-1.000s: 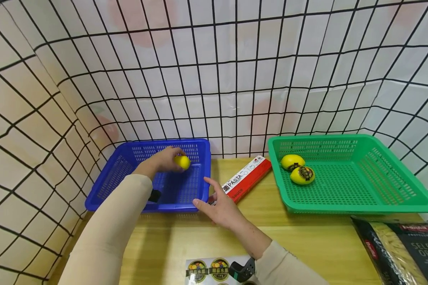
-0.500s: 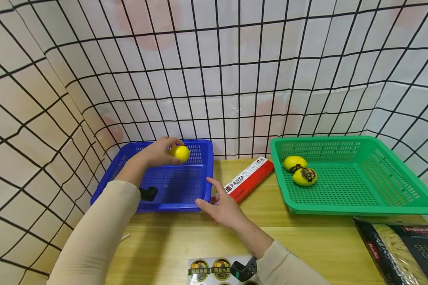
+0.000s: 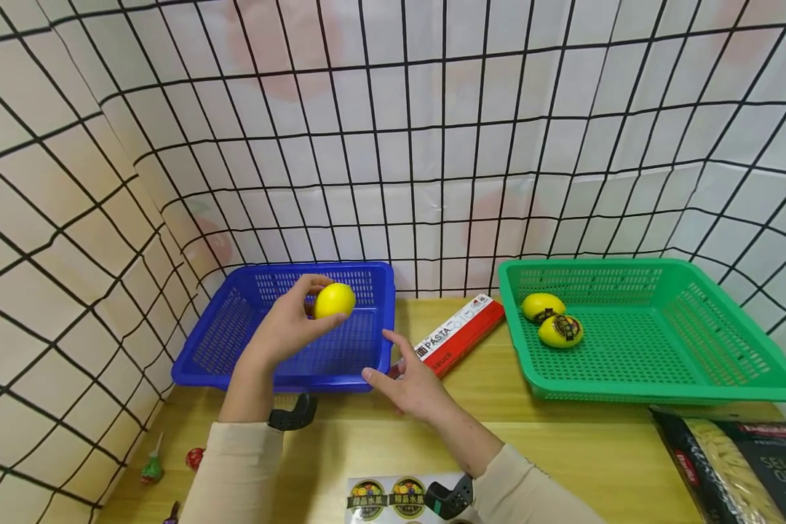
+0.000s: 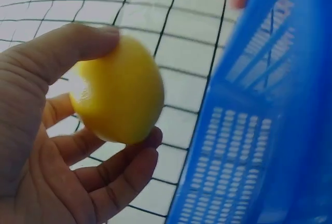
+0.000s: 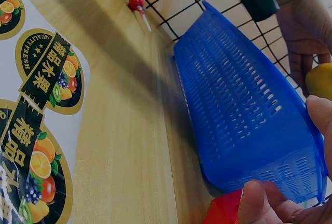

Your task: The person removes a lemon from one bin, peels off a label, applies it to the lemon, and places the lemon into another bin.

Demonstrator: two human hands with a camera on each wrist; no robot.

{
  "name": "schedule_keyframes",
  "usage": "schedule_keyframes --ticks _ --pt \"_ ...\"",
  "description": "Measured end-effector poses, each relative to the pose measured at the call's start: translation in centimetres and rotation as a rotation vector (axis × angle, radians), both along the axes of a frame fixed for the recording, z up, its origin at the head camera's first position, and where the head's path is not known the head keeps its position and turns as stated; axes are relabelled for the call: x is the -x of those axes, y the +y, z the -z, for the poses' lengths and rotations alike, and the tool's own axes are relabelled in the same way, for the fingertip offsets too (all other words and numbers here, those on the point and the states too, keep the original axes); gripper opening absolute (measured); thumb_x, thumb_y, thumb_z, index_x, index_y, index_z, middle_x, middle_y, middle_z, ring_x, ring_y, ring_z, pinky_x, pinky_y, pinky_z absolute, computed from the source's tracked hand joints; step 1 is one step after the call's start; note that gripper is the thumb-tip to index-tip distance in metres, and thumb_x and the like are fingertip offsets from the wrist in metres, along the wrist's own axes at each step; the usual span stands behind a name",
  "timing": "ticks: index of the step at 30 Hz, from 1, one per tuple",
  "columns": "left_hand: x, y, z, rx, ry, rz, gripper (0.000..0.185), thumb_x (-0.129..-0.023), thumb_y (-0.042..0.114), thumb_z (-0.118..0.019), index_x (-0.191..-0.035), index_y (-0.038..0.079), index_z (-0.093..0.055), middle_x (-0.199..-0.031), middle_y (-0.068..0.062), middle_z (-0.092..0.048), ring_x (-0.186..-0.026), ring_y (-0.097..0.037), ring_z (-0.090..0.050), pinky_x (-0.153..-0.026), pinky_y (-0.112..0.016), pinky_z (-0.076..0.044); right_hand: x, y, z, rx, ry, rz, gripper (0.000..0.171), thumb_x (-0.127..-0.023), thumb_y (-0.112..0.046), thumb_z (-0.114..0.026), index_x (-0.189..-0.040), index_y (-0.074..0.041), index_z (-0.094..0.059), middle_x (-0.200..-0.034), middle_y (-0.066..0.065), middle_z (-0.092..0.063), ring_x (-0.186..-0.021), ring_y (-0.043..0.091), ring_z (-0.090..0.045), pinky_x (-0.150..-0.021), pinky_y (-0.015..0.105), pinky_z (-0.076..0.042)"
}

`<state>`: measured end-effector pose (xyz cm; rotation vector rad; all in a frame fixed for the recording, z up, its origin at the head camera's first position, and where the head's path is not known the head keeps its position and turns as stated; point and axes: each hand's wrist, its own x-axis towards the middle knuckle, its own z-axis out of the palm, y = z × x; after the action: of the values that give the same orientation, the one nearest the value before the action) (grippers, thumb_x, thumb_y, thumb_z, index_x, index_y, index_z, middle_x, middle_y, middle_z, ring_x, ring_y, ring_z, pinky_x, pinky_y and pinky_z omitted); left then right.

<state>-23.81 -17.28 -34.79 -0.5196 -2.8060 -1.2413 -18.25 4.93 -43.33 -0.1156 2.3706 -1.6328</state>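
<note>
A sticker sheet (image 3: 393, 496) lies nearest on the wooden surface (image 3: 583, 444) (a pasta bag (image 3: 740, 466) at right). Farther, the right hand (image 3: 411, 386) hovers, fingers relaxed and spread, beside the blue basket (image 3: 223, 342). Above that basket, the left hand (image 3: 288, 327) pinches a lemon (image 3: 334, 300). A gridded curtain (image 3: 432, 145) stands behind.
</note>
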Motion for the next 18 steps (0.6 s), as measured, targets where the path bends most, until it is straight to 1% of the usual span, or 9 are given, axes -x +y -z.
schedule_keyframes --ticks 4,6,9,11,13,15,18 --pt "-1.7 0.6 1.3 -0.066 0.044 -0.006 0.072 -0.092 0.029 -0.077 -0.153 0.025 -0.041 -0.138 -0.016 -0.055 -0.098 -0.03 -0.066 -0.079 -0.037 -0.061 0.1 -0.1 0.3 0.005 -0.002 0.0 0.082 -0.09 -0.054 -0.073 -0.158 -0.038 -0.029 -0.102 0.013 -0.059 -0.055 0.02 -0.055 -0.047 0.025 -0.05" --pt "-2.6 1.0 1.6 -0.096 0.069 -0.007 0.07 -0.091 0.029 -0.078 -0.152 0.026 -0.044 -0.135 -0.014 -0.057 -0.094 -0.028 -0.064 -0.075 -0.034 -0.06 0.1 -0.2 0.3 0.009 0.004 0.0 0.083 -0.09 -0.054 -0.073 -0.158 -0.038 -0.029 -0.103 0.013 -0.058 -0.055 0.02 -0.055 -0.047 0.025 -0.05" --pt "-4.1 1.4 2.2 -0.141 0.1 -0.001 0.063 -0.09 0.028 -0.08 -0.146 0.023 -0.052 -0.129 -0.011 -0.058 -0.09 -0.025 -0.06 -0.07 -0.03 -0.058 0.1 -0.1 0.4 0.011 0.009 0.005 0.082 -0.09 -0.05 -0.073 -0.158 -0.036 -0.029 -0.101 0.013 -0.058 -0.054 0.022 -0.056 -0.047 0.028 -0.051" --pt "-5.1 1.6 2.4 -0.168 0.099 -0.002 0.06 -0.088 0.027 -0.081 -0.143 0.021 -0.055 -0.128 -0.011 -0.059 -0.088 -0.024 -0.059 -0.069 -0.029 -0.057 0.1 0.0 0.4 0.016 0.007 0.01 0.083 -0.09 -0.049 -0.074 -0.158 -0.036 -0.029 -0.1 0.013 -0.058 -0.056 0.024 -0.057 -0.048 0.03 -0.053" --pt "-5.9 1.6 2.5 -0.181 0.092 -0.002 0.06 -0.087 0.026 -0.082 -0.141 0.02 -0.056 -0.127 -0.011 -0.059 -0.086 -0.023 -0.058 -0.068 -0.028 -0.056 0.1 0.0 0.4 0.021 0.002 0.015 0.083 -0.09 -0.049 -0.075 -0.158 -0.036 -0.029 -0.1 0.013 -0.059 -0.058 0.026 -0.059 -0.049 0.033 -0.054" --pt "-6.3 1.4 2.5 -0.207 0.07 -0.006 0.06 -0.087 0.023 -0.082 -0.141 0.018 -0.056 -0.127 -0.011 -0.058 -0.083 -0.023 -0.059 -0.067 -0.028 -0.056 0.1 0.0 0.3 0.029 0.0 0.017 0.083 -0.089 -0.049 -0.075 -0.158 -0.037 -0.03 -0.1 0.012 -0.059 -0.062 0.027 -0.06 -0.05 0.034 -0.056" --pt "-6.5 1.1 2.6 -0.245 0.037 -0.013 0.058 -0.088 0.022 -0.081 -0.139 0.015 -0.053 -0.127 -0.013 -0.056 -0.08 -0.022 -0.064 -0.067 -0.028 -0.057 0.1 -0.1 0.3 0.03 0.0 0.015 0.083 -0.09 -0.048 -0.075 -0.158 -0.036 -0.03 -0.1 0.013 -0.059 -0.061 0.025 -0.059 -0.051 0.034 -0.055"
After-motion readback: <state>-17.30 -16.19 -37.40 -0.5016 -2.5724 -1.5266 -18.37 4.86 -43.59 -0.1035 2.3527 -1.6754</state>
